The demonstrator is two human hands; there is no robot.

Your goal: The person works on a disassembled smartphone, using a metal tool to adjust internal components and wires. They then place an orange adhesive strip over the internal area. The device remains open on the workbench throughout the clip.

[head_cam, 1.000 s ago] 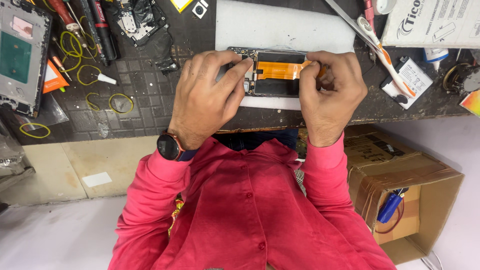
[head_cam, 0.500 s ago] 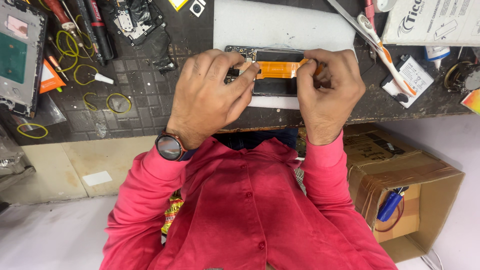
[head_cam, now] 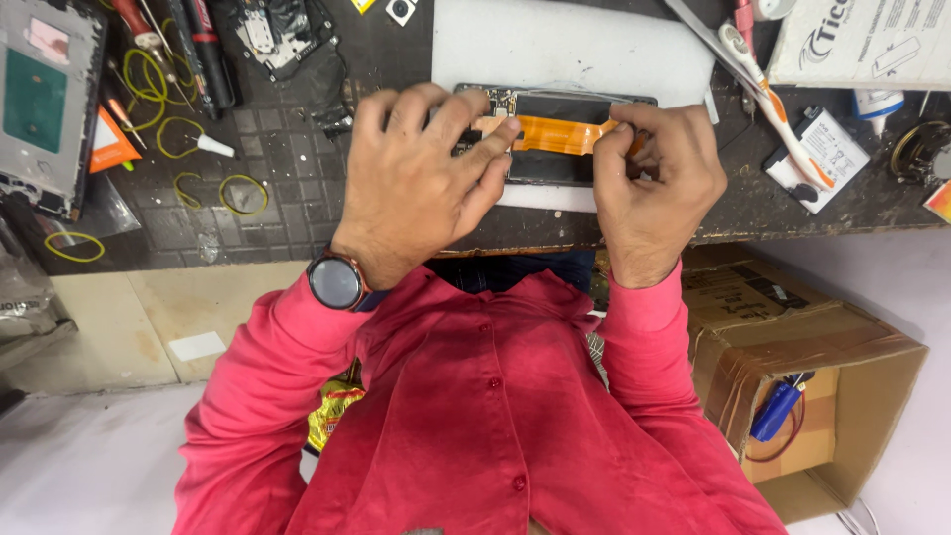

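An opened black phone [head_cam: 555,163] lies on a white mat [head_cam: 575,45] at the near edge of the dark workbench [head_cam: 287,178]. An orange flat ribbon cable [head_cam: 551,134] runs across its open back. My left hand [head_cam: 416,188], with a dark watch on the wrist, presses its fingertips on the cable's left end and covers the phone's left part. My right hand [head_cam: 649,183] pinches the cable's right end between thumb and forefinger and hides the phone's right side.
A phone frame [head_cam: 40,99], screwdrivers [head_cam: 193,50], yellow rubber bands [head_cam: 243,193] and a circuit board [head_cam: 277,30] lie at the left. A phone battery [head_cam: 822,154], a toothbrush [head_cam: 773,94] and a white box [head_cam: 862,40] are at the right. An open cardboard box [head_cam: 802,386] stands on the floor.
The view has tilted slightly, so the bench sits a little higher in frame. Both hands stay on the orange cable; the left fingers have slid a bit along its left end.
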